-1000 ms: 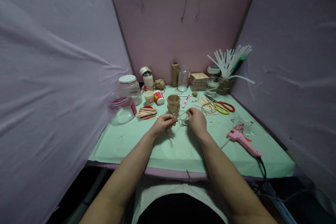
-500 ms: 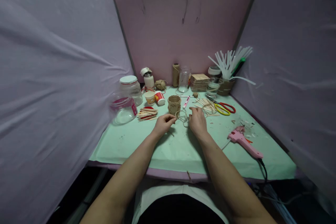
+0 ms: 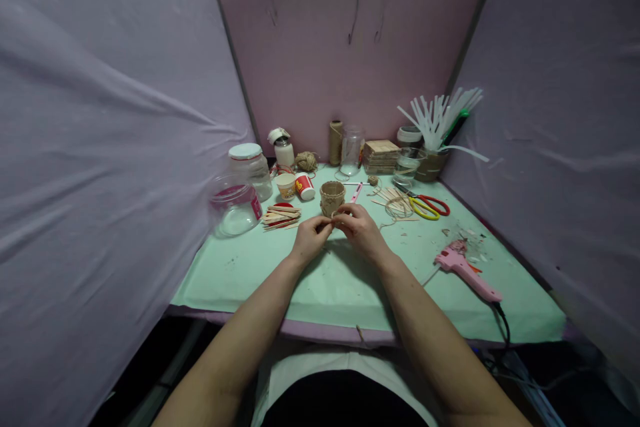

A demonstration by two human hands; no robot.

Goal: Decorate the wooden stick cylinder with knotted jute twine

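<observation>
My left hand point(image 3: 311, 236) and my right hand point(image 3: 361, 231) meet fingertip to fingertip just in front of a small brown cup point(image 3: 332, 191) with a braided twine rim. Both are closed in a pinch on thin jute twine, most of it hidden by the fingers. A loose length of twine point(image 3: 387, 223) shows to the right of my right hand, near a coil lying on thin wooden sticks point(image 3: 389, 199). The cup stands upright, its lower front covered by my hands.
Left are clear jars point(image 3: 235, 213), craft sticks point(image 3: 281, 216) and paper cups point(image 3: 305, 187). Right lie scissors point(image 3: 431, 206) and a pink glue gun point(image 3: 467, 271) with a cord. Behind stand a twine ball point(image 3: 306, 161), a brown spool point(image 3: 335, 143), wooden squares point(image 3: 381, 157) and glue sticks point(image 3: 437, 117).
My right hand has moved left to meet my left hand, its fingers now closed at the twine. The loose twine loops between the hands are now covered. The cup has stayed put.
</observation>
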